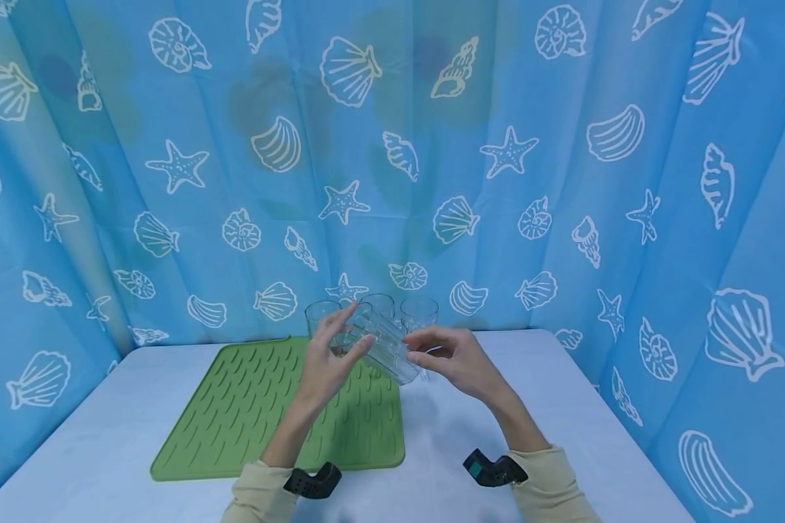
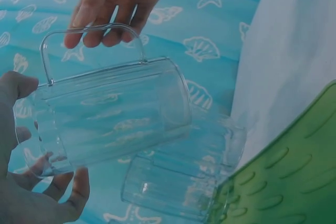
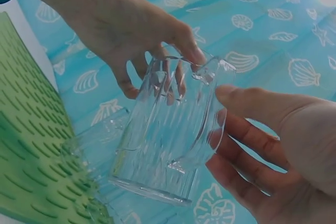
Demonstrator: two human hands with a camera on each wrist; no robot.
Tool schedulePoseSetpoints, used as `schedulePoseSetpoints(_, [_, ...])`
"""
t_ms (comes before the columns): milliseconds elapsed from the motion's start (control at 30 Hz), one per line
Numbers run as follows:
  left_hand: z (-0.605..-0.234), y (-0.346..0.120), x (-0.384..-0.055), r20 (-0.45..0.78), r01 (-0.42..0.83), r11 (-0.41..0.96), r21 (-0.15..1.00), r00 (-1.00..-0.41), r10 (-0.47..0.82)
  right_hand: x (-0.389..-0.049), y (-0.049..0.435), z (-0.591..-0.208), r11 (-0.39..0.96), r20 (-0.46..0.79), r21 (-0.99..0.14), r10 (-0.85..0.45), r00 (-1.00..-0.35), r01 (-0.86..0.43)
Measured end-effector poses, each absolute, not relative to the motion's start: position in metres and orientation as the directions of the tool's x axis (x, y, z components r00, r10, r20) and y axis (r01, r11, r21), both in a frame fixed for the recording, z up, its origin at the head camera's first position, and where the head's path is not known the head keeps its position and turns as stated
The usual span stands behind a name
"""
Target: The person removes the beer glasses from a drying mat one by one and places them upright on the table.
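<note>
A clear glass mug (image 1: 389,350) is tilted above the right back part of the green mat, its base toward the lower right. My left hand (image 1: 323,367) holds it at the rim end, thumb on one side and fingers on the other, as the left wrist view shows. With thumb and fingers, my right hand (image 1: 456,361) grips the handle (image 2: 97,29) on the opposite side. Through the glass (image 3: 163,129) some of the left fingers show in the right wrist view.
Several clear glasses stand behind the hands at the back of the table, among them a left one (image 1: 319,311) and a right one (image 1: 420,309). A green ridged mat (image 1: 235,407) lies on the white table (image 1: 530,407). A blue shell-print curtain (image 1: 392,181) hangs around it.
</note>
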State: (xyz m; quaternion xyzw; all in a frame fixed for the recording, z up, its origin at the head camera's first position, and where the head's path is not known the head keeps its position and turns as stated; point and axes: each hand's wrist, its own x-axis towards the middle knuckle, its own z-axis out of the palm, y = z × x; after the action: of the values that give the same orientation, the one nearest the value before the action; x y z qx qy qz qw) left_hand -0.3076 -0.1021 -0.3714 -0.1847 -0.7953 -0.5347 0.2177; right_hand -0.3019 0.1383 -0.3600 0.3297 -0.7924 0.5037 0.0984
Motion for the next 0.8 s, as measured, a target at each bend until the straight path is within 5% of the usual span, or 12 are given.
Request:
schedulePoseSetpoints(367, [-0.3734,-0.1005,-0.3083,0.540,0.517,0.398,0.758,-0.840,0.063,-0.2974,0.1320,-0.3575,0.296,0.507,-0.639,-0.531,-0.679,-0.710])
schedulePoseSetpoints(800, [-0.3709,-0.1024,-0.3083,0.540,0.528,0.385,0.757,-0.837,0.085,-0.2979,0.1286,-0.3598,0.312,0.501,-0.632,-0.534,-0.681,-0.710])
